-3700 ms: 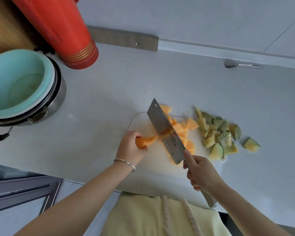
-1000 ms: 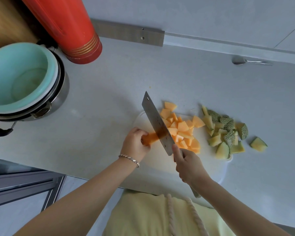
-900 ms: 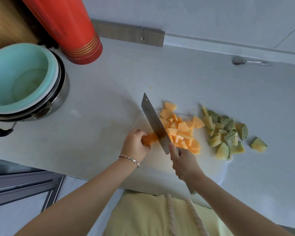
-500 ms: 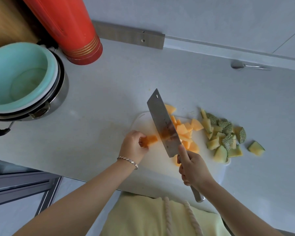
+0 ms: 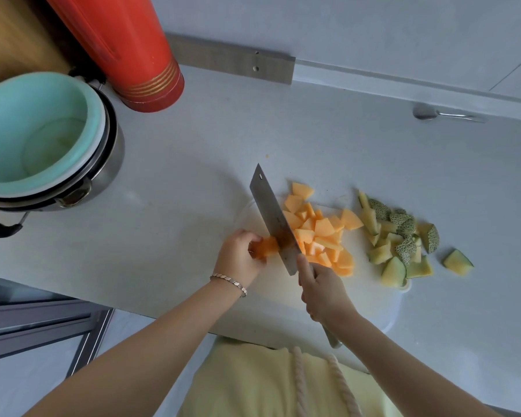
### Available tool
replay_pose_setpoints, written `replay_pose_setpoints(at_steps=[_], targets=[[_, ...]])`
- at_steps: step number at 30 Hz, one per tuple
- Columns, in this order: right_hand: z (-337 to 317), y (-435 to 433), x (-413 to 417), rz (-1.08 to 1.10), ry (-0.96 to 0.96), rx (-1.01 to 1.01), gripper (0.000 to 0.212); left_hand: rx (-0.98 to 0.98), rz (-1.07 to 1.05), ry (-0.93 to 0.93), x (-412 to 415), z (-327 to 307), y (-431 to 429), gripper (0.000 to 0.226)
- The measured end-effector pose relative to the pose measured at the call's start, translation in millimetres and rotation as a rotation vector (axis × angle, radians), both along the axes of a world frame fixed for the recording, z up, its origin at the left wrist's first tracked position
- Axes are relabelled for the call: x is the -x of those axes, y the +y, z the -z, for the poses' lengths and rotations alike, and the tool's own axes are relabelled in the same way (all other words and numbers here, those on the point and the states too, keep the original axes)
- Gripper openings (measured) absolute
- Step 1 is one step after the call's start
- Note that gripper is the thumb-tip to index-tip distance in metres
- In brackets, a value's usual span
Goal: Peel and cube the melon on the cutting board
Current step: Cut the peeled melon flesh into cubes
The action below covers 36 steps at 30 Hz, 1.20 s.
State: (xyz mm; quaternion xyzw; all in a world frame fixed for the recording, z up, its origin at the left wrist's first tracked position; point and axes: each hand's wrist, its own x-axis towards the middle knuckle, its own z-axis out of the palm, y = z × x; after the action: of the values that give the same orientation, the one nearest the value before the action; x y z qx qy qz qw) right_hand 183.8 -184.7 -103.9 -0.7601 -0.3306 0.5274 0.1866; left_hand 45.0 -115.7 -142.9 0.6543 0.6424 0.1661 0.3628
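Head: cutting board (image 5: 364,284) on grey countertop (image 5: 178,164)

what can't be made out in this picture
Head view only.
1. Cleaver handle: mostly wrapped by the right hand.
2. Melon piece: left end hidden inside the left hand, cut face behind the cleaver blade.
3. Red flask: top cut off by the upper edge.

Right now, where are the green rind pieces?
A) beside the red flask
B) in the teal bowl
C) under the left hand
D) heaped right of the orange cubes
D: the rind pieces lie heaped just right of the orange cubes, at the right end of the cutting board.
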Motion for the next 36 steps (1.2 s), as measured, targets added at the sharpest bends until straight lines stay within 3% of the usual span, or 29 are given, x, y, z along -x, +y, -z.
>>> replay_pose_setpoints(at_steps=[7,25,36], targets=[[-6,13,-4,0.175,0.155,0.046,0.049,-0.002,-0.006,-0.007,0,1,1,0.023],[-5,0,-4,-0.035,0.004,0.012,0.05,0.013,-0.002,-0.034,-2,1,3,0.022],[-10,2,-13,0.152,0.139,0.027,0.049,0.053,-0.053,-0.059,-1,1,2,0.026]])
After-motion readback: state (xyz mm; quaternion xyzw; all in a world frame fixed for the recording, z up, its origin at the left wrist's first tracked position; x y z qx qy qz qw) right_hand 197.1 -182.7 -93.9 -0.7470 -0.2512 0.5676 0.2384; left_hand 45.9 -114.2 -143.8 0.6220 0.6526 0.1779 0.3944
